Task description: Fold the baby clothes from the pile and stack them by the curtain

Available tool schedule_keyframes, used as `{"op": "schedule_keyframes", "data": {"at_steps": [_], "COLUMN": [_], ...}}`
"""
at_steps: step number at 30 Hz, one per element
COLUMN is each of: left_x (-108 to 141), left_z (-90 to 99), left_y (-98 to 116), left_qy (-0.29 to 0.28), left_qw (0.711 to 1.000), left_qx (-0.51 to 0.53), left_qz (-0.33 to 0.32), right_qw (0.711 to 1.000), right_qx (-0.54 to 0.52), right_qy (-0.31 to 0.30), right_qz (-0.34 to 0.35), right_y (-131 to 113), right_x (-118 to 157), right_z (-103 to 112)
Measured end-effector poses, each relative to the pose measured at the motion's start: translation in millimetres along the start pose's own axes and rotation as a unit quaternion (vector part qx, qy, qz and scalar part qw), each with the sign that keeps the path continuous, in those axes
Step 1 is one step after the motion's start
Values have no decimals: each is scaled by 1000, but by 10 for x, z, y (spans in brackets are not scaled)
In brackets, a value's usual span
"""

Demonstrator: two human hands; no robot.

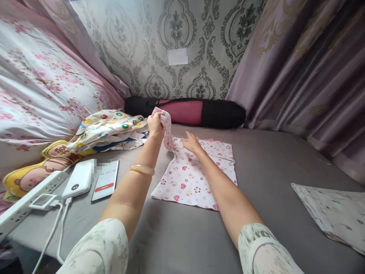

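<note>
A small white garment (185, 179) with pink hearts and flowers lies on the grey sheet in front of me. My left hand (155, 123) is closed on a strip of it at the upper left, lifted off the sheet. Over the upper middle of the garment is my right hand (192, 142), its fingers apart and holding nothing; it touches or hovers just above the cloth. My right forearm covers part of the garment's right side.
Behind lies a long black and red bag (182, 111). Patterned clothes (111, 127) are heaped at the left, near a yellow cushion (48, 167), power bank (80, 177), phone (106, 179) and power strip (31, 201). A folded cloth (333, 213) lies right.
</note>
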State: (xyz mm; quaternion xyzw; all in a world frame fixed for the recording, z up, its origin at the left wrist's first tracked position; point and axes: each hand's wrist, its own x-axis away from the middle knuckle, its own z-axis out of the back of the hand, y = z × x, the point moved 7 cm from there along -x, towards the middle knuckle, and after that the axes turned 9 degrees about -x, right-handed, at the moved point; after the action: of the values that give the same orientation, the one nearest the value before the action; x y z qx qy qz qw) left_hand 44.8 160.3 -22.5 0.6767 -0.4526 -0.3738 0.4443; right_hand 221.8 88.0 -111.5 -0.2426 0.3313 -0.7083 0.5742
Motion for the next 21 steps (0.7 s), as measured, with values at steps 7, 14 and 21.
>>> {"op": "schedule_keyframes", "data": {"at_steps": [7, 14, 21], "left_x": [672, 1404, 1203], "left_z": [-528, -804, -528], "left_y": [-486, -840, -963], "left_qy": [-86, -276, -265], "left_qw": [995, 939, 912], "left_qx": [-54, -205, -306], "left_qz": [17, -33, -75], "right_qw": [835, 784, 752], "right_qx": [-516, -590, -637], "right_qy": [32, 36, 40], "right_qz": [-188, -191, -163], "right_y": [702, 910, 964], "right_x": [347, 517, 535], "right_z": [268, 435, 409]}}
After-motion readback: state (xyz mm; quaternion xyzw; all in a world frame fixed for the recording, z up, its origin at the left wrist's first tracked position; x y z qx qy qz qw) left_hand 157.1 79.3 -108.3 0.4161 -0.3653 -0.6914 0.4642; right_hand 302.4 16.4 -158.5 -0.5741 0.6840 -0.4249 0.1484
